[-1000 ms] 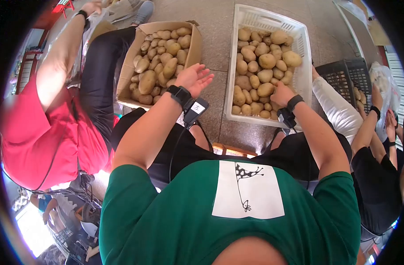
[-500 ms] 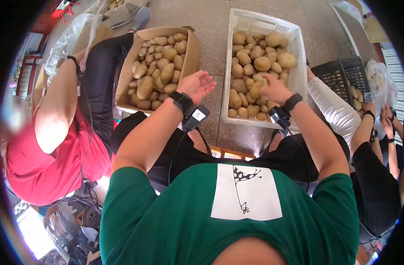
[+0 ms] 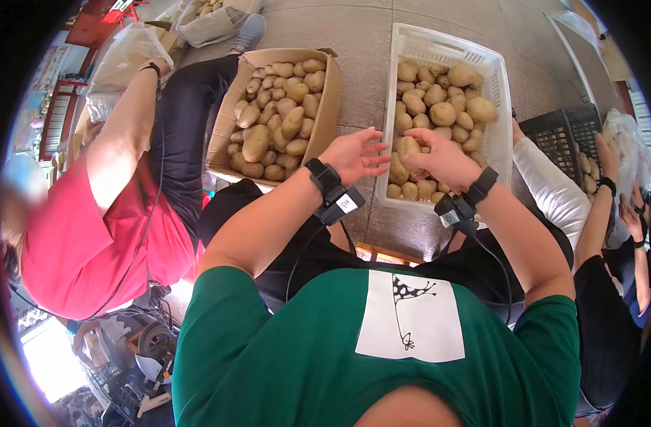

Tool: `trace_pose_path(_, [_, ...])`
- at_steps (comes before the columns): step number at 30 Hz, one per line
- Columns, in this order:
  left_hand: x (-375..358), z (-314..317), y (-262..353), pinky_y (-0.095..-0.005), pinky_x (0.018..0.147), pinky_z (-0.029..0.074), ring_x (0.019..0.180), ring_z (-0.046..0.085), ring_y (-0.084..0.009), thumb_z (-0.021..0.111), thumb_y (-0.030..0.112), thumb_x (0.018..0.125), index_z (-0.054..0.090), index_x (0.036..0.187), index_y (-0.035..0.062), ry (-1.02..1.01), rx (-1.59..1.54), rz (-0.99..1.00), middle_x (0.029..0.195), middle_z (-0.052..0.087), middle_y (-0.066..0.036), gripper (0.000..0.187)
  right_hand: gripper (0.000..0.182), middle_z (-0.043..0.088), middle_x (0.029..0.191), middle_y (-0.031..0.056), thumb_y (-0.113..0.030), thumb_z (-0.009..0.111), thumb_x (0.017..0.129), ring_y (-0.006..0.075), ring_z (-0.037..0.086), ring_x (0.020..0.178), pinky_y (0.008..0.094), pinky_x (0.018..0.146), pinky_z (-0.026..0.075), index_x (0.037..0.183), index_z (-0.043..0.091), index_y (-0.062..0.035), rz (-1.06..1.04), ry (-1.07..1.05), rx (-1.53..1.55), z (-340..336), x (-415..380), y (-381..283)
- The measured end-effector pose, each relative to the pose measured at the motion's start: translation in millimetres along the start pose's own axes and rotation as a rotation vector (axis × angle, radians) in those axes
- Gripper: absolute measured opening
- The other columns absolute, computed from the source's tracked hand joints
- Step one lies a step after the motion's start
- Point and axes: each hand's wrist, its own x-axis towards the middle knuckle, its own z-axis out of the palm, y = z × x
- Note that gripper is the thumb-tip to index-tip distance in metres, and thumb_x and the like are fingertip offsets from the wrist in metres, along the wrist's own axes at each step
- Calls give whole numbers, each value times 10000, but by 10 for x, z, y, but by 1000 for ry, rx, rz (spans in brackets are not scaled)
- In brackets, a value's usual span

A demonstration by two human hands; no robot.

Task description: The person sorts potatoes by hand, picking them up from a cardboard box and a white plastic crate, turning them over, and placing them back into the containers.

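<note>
My right hand (image 3: 446, 162) grips a brown potato (image 3: 409, 147) just above the near left corner of the white plastic crate (image 3: 500, 142), which is full of potatoes. My left hand (image 3: 355, 154) hovers open, palm up, right beside that potato, its fingertips almost touching it. Both wrists wear black bands with small cabled devices. A cardboard box (image 3: 332, 92) filled with potatoes stands on the floor to the left of the crate.
A person in a red top (image 3: 83, 235) sits close on my left, one arm raised toward a plastic bag (image 3: 123, 50). On my right a person in a white sleeve (image 3: 549, 181) reaches beside a black crate (image 3: 564, 132). Stone floor lies between the containers.
My right hand has lifted a potato out of the white crate and brought it leftward. My left hand has moved from over the cardboard box toward it.
</note>
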Motion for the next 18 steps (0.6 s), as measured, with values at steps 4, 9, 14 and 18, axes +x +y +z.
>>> trace_pose_path(4, [-39,31,-12,-442,847,422,949,496,-267,452,280,879,425,1107,60,-61,-5,-43,1047,471,-108,318,551,452,1122,104,-168,602,744,146,536,824,244,659,491,1215,366,-7,-39,-48,60,75,7,-25])
trace_pose_path(9, [-43,24,-38,-345,773,472,881,509,-222,464,262,874,474,1058,53,-218,19,-67,998,496,-87,279,468,465,1122,101,-119,573,767,126,549,784,240,655,482,1184,403,9,-97,-118,106,142,0,-57])
trace_pose_path(14, [-20,-51,-1,-284,687,482,821,510,-208,524,215,830,493,996,49,-124,23,-40,966,497,-84,236,412,500,1048,84,-119,565,779,112,541,739,229,658,472,1153,442,4,-99,-144,57,152,-5,-66])
trace_pose_path(18, [-86,-51,101,-277,614,463,747,474,-167,583,122,747,484,861,47,48,-10,60,861,478,-72,169,386,505,1036,74,-125,561,792,93,514,785,226,667,458,1141,442,-11,-86,-184,-2,120,29,-5])
